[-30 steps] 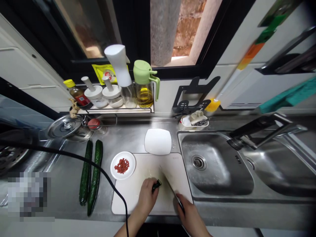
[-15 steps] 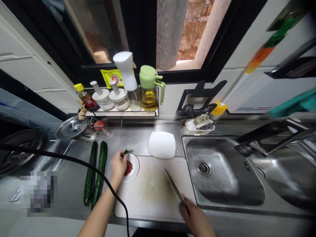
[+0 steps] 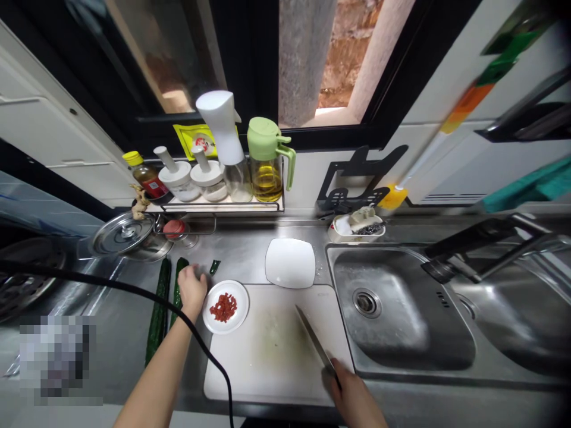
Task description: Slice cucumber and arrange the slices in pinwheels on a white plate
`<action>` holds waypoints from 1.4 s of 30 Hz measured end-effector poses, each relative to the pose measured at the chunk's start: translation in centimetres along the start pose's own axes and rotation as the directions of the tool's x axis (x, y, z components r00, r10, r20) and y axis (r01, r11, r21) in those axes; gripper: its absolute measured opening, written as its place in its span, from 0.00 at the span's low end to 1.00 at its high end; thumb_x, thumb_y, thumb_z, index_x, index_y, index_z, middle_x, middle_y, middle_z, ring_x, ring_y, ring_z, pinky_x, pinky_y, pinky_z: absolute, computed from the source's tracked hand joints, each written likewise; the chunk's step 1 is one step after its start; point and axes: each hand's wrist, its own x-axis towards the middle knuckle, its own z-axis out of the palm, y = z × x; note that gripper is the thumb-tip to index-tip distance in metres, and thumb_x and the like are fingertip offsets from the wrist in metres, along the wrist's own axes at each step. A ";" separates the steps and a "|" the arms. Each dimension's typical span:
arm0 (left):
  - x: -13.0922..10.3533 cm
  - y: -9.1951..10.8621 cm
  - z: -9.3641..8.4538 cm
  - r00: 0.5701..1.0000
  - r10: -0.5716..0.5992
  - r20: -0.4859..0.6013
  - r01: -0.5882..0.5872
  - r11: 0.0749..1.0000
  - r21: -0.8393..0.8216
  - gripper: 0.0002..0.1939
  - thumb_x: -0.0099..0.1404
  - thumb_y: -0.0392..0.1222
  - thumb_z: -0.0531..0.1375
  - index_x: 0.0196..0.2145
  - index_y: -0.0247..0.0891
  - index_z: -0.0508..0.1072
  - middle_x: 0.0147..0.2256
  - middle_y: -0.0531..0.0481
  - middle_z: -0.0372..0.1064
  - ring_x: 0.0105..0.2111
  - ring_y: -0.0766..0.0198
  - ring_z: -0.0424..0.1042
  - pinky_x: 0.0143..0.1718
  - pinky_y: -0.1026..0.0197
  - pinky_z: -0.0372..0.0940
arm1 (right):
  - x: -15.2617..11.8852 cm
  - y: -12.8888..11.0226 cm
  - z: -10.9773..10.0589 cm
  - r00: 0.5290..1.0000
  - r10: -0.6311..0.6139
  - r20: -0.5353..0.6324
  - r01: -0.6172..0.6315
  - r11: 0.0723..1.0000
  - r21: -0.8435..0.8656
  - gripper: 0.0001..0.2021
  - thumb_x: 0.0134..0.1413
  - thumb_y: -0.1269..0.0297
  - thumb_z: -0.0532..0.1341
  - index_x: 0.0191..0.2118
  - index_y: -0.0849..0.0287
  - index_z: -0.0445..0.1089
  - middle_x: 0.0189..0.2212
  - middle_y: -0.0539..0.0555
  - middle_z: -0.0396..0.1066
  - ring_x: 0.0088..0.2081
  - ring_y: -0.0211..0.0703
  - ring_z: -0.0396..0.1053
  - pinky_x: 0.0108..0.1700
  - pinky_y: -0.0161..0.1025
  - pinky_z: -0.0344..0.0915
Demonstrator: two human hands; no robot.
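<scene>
My left hand (image 3: 193, 289) is at the upper part of the right-hand cucumber (image 3: 177, 294). Its fingers bend over the cucumber's edge, while the thumb stands apart on the other side. A second whole cucumber (image 3: 157, 321) lies just left of it. My right hand (image 3: 350, 389) is closed round the handle of a kitchen knife (image 3: 313, 337), whose blade points up and left over the white cutting board (image 3: 241, 368). A short dark-green cucumber end (image 3: 215, 266) lies on the steel counter. Chopped red pieces (image 3: 223, 307) sit on a small round white plate (image 3: 243, 309) overlapping the board's corner.
An empty-looking white square dish (image 3: 289, 263) touches the board's far edge. The steel sink (image 3: 401, 315) is on the right. A rack (image 3: 223, 207) with an oil jug (image 3: 265, 160) and several seasoning containers stands behind. A black cable (image 3: 129, 290) crosses the view before my left forearm.
My left hand has let go of the cucumber end, now on the counter behind the plate, and has moved left to the right-hand cucumber. My right hand and the knife stay nearly still.
</scene>
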 end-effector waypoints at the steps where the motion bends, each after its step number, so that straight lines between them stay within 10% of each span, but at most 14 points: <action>1: -0.2 -0.8 -0.3 0.999 -0.018 -0.048 0.021 0.998 0.067 0.20 0.60 0.41 0.57 0.50 0.33 0.66 0.50 0.36 0.63 0.53 0.50 0.61 0.53 0.53 0.57 | 0.1 0.0 0.0 1.000 -0.006 -0.009 0.006 1.000 0.002 0.23 0.57 0.66 0.47 0.55 0.65 0.65 0.47 0.65 0.72 0.49 0.51 0.70 0.51 0.41 0.62; 6: -1.0 -4.2 -1.2 0.967 -0.251 0.043 0.233 0.940 0.249 0.30 0.60 0.50 0.57 0.55 0.28 0.59 0.47 0.29 0.64 0.46 0.43 0.68 0.43 0.48 0.63 | 0.4 0.1 0.2 1.000 -0.006 0.013 0.006 1.000 -0.011 0.24 0.57 0.65 0.46 0.56 0.67 0.64 0.48 0.65 0.71 0.49 0.51 0.70 0.51 0.41 0.62; 12: -1.2 -4.9 -1.6 0.958 -0.262 0.118 0.229 0.944 0.237 0.27 0.65 0.50 0.50 0.54 0.26 0.61 0.39 0.30 0.70 0.40 0.44 0.72 0.38 0.51 0.65 | 0.6 0.2 0.2 1.000 -0.007 0.007 0.007 1.000 0.011 0.24 0.56 0.65 0.46 0.55 0.65 0.65 0.48 0.64 0.72 0.49 0.50 0.70 0.51 0.41 0.62; 21: -7.9 -3.6 -8.2 0.984 0.127 0.125 -0.116 0.989 -0.091 0.26 0.63 0.51 0.53 0.57 0.39 0.63 0.46 0.43 0.72 0.46 0.53 0.72 0.45 0.56 0.66 | 1.0 0.4 -0.1 0.999 -0.035 0.005 0.034 0.996 0.087 0.23 0.54 0.62 0.48 0.53 0.63 0.67 0.44 0.62 0.74 0.46 0.50 0.71 0.49 0.38 0.62; 25: -15.1 -0.2 -8.8 0.895 0.386 0.224 -0.319 0.904 -0.283 0.28 0.64 0.47 0.54 0.60 0.40 0.60 0.47 0.43 0.71 0.46 0.54 0.72 0.46 0.54 0.68 | 1.1 -0.1 -0.6 1.000 -0.017 0.003 0.017 1.000 0.017 0.22 0.55 0.66 0.46 0.50 0.65 0.68 0.44 0.63 0.73 0.46 0.49 0.71 0.49 0.39 0.61; 31: -23.1 5.5 -6.0 0.649 0.651 0.394 -0.472 0.751 -0.462 0.28 0.62 0.37 0.55 0.61 0.44 0.59 0.48 0.43 0.70 0.47 0.55 0.70 0.49 0.53 0.67 | 0.5 -0.4 -2.0 0.999 0.011 -0.053 -0.016 0.995 -0.099 0.20 0.55 0.73 0.46 0.49 0.66 0.68 0.45 0.63 0.72 0.47 0.48 0.70 0.48 0.36 0.60; 42: -24.6 6.9 -1.8 0.551 0.706 0.445 -0.528 0.708 -0.470 0.30 0.62 0.33 0.53 0.62 0.44 0.57 0.47 0.42 0.66 0.47 0.55 0.66 0.50 0.52 0.65 | -0.7 -0.3 -2.9 0.992 0.127 -0.016 -0.127 0.974 -0.186 0.16 0.55 0.75 0.48 0.45 0.64 0.69 0.45 0.61 0.69 0.45 0.46 0.70 0.46 0.36 0.60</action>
